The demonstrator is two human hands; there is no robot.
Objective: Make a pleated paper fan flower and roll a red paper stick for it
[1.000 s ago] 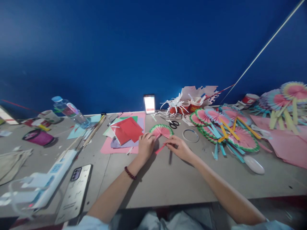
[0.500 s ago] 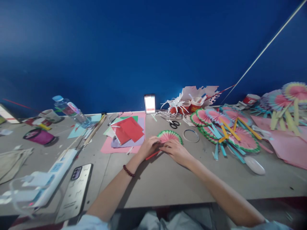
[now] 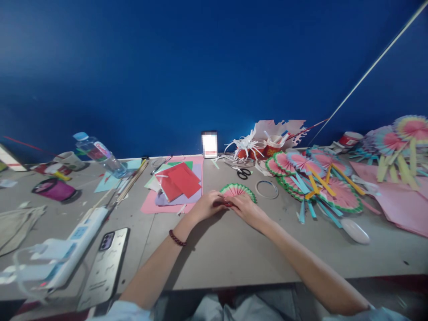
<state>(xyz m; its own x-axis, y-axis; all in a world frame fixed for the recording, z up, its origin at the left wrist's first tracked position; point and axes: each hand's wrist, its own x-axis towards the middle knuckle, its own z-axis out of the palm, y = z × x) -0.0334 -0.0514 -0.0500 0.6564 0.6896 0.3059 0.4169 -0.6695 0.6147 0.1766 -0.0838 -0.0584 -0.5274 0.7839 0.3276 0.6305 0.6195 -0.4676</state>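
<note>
A pleated paper fan [image 3: 238,191], pink with a green scalloped edge, lies at the middle of the grey table. Both hands meet at its near edge. My left hand [image 3: 214,204] has its fingers curled together at the fan's lower left. From the right, my right hand [image 3: 244,207] closes its fingers at the fan's base, touching the left fingertips. A small bit of red shows between the fingertips; the rest of it is hidden. Black-handled scissors [image 3: 243,173] lie just behind the fan, and a roll of tape [image 3: 266,189] lies to its right.
Coloured paper sheets [image 3: 179,180] lie left of the hands. Finished-looking fans with paper strips [image 3: 337,191] are heaped at the right, near a white oval object [image 3: 355,231]. A phone [image 3: 106,263], power strip [image 3: 78,245] and bottle [image 3: 102,156] are at the left.
The red strip that stuck out below my left hand no longer shows there. My fingers have drawn closer together at the fan's base.
</note>
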